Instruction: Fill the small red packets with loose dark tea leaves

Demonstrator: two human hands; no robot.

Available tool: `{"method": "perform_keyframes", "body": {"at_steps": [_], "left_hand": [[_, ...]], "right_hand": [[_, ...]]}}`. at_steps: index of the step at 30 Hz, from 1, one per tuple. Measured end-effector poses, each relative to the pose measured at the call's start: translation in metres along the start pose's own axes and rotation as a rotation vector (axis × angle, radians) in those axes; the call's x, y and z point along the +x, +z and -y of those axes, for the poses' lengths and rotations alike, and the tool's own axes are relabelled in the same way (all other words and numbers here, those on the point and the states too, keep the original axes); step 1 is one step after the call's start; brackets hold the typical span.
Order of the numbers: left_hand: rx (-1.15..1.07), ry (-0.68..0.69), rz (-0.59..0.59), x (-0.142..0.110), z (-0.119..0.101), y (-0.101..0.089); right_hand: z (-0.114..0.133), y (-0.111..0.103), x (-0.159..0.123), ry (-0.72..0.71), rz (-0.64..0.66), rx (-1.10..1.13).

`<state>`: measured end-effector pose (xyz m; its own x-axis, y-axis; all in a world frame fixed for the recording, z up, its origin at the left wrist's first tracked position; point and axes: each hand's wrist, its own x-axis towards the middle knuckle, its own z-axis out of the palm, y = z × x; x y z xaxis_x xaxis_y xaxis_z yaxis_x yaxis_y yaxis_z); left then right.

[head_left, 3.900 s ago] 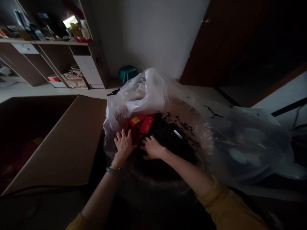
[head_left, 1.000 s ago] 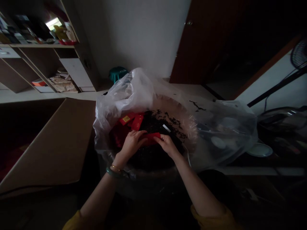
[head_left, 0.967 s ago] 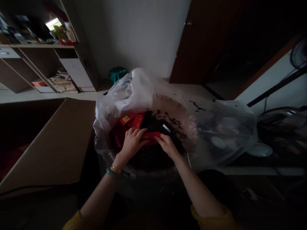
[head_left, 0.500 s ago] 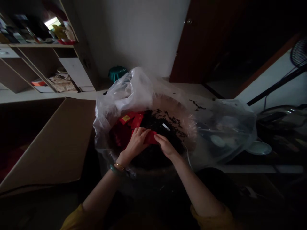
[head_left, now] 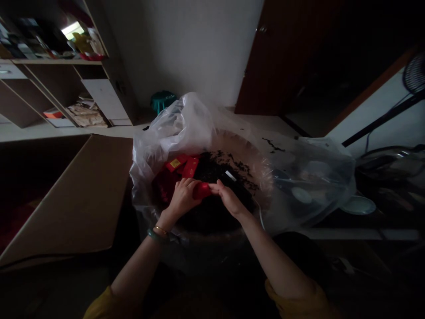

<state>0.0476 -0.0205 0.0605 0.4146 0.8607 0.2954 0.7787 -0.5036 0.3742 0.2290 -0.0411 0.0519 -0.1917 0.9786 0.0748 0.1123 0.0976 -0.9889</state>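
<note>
Drawn closer together, left hand [head_left: 181,199] and right hand [head_left: 230,201] clamp their fingers on a red packet [head_left: 202,191].

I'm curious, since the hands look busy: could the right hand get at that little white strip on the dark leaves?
Probably yes. The right hand sits just below the white strip, with only loose dark leaves between them. It is pinching the red packet, though, so it would likely need to let go first.
</note>
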Motion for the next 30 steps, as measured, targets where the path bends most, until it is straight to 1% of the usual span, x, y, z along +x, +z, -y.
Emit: {"method": "perform_keyframes", "body": {"at_steps": [1,2,3,4,6,7,8,9,11,14,19,22,24,26,28,30], "left_hand": [[-0.018,-0.021,-0.033,-0.001,0.006,0.0],[-0.04,-0.041,-0.067,-0.002,0.011,0.001],[-0.061,-0.062,-0.101,-0.003,0.017,0.001],[-0.077,-0.081,-0.134,-0.004,0.023,0.0],[-0.095,-0.103,-0.185,-0.005,0.031,0.0],[-0.099,-0.105,-0.2,-0.005,0.033,-0.001],[-0.101,-0.103,-0.21,-0.005,0.034,-0.002],[-0.102,-0.097,-0.214,-0.005,0.035,-0.002],[-0.098,-0.09,-0.22,-0.005,0.034,-0.004],[-0.084,-0.09,-0.224,-0.005,0.034,-0.004],[-0.097,-0.081,-0.196,-0.003,0.037,-0.002],[-0.12,-0.062,-0.173,-0.001,0.037,-0.001],[-0.128,-0.053,-0.168,-0.001,0.036,-0.001],[-0.127,-0.052,-0.169,-0.002,0.037,-0.001],[-0.126,-0.053,-0.172,-0.003,0.037,-0.001],[-0.128,-0.048,-0.167,-0.003,0.037,0.0]], "right_hand": [[0.0,-0.001,-0.003,-0.055,-0.059,-0.105],[-0.002,-0.002,-0.007,-0.118,-0.092,-0.239],[-0.004,-0.002,-0.011,-0.184,-0.084,-0.401],[-0.008,0.0,-0.015,-0.251,-0.04,-0.581],[-0.015,0.006,-0.02,-0.352,0.16,-0.909],[-0.018,0.01,-0.021,-0.379,0.268,-1.03],[-0.02,0.014,-0.02,-0.393,0.356,-1.12],[-0.022,0.019,-0.018,-0.399,0.418,-1.186],[-0.021,0.024,-0.011,-0.399,0.476,-1.269],[-0.012,0.025,-0.003,-0.399,0.463,-1.33],[0.007,0.021,-0.002,-0.33,0.28,-1.371],[0.008,0.022,0.0,-0.268,0.207,-1.356],[0.006,0.018,0.006,-0.222,0.177,-1.328],[0.005,0.009,0.012,-0.182,0.168,-1.233],[0.007,-0.004,0.018,-0.156,0.156,-1.064],[0.013,-0.019,0.022,-0.151,0.109,-0.876]]}}
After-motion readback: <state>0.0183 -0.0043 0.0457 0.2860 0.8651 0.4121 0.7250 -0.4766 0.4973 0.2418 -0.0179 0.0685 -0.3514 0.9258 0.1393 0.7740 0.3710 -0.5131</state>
